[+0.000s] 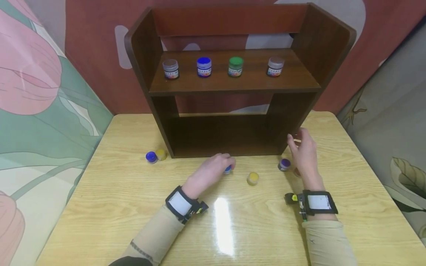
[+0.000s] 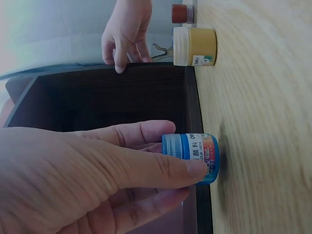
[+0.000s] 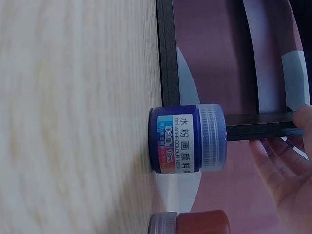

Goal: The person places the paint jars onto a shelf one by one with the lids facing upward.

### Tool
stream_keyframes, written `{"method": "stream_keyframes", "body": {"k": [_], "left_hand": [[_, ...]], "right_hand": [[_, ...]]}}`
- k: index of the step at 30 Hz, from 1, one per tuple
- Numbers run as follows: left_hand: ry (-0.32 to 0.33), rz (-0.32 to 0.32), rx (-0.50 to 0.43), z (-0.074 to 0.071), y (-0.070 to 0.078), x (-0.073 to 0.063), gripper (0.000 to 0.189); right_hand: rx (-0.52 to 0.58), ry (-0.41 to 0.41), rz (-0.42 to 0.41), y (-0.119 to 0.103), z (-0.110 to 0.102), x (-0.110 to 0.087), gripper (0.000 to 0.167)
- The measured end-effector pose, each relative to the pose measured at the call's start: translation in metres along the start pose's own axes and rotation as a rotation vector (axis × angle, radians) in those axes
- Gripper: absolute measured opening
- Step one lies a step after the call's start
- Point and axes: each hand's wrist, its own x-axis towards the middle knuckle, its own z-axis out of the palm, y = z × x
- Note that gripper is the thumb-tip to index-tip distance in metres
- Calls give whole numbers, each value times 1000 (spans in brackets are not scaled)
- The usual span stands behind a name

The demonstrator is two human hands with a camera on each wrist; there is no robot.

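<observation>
My left hand (image 1: 210, 170) pinches a small blue paint jar (image 2: 201, 144) between thumb and fingers, lid up, at the front edge of the dark wooden shelf (image 1: 229, 91). Whether the jar touches the table I cannot tell. On the right, my right hand (image 1: 303, 153) grips the front edge of the shelf's side panel, thumb on one face and fingers on the other. Just below it stand a purple jar (image 3: 175, 139) and a brown jar (image 3: 204, 223), the latter lid-down. A yellow jar (image 2: 202, 46) stands upright between the hands.
Another blue jar (image 1: 151, 157) and a yellow jar (image 1: 161, 154) stand left of the shelf. On the upper board are several jars: a dark one (image 1: 171, 69), a blue one (image 1: 204, 67), a green-lidded one (image 1: 235, 67) and another dark one (image 1: 275, 67). Patterned cloth surrounds the table (image 1: 133, 133).
</observation>
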Motion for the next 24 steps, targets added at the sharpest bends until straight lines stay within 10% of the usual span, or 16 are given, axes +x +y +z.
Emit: {"method": "stream_keyframes", "body": {"k": [24], "left_hand": [[-29,-59,-36,4,-9,-3,40]], "right_hand": [[2,14,-31,1,0,1,38]]}}
